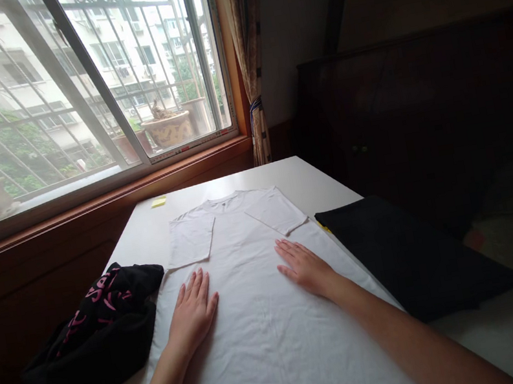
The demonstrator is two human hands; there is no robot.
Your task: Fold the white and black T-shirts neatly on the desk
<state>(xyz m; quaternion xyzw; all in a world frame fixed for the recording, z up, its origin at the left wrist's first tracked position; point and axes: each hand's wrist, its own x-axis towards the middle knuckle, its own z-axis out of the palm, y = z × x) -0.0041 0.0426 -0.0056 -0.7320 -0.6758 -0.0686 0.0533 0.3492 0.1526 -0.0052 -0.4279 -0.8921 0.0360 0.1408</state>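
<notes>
A white T-shirt (259, 322) lies spread flat on the white table (328, 183), its collar toward the far edge. Both short sleeves are folded inward over the chest. My left hand (192, 311) rests flat on the shirt's left side, just below the left sleeve, fingers stretched out. On the other side, my right hand (305, 265) lies flat below the right sleeve with its fingers extended. Neither hand grips the cloth. Small wrinkles run across the shirt's middle. Its lower hem is out of view.
A crumpled black garment with pink lettering (111, 321) lies at the table's left edge. Folded dark cloth (409, 251) lies along the right edge, partly overhanging. A yellow sticky note (158, 202) sits near the far left corner. Beyond are a window (143, 73) and a curtain (250, 62).
</notes>
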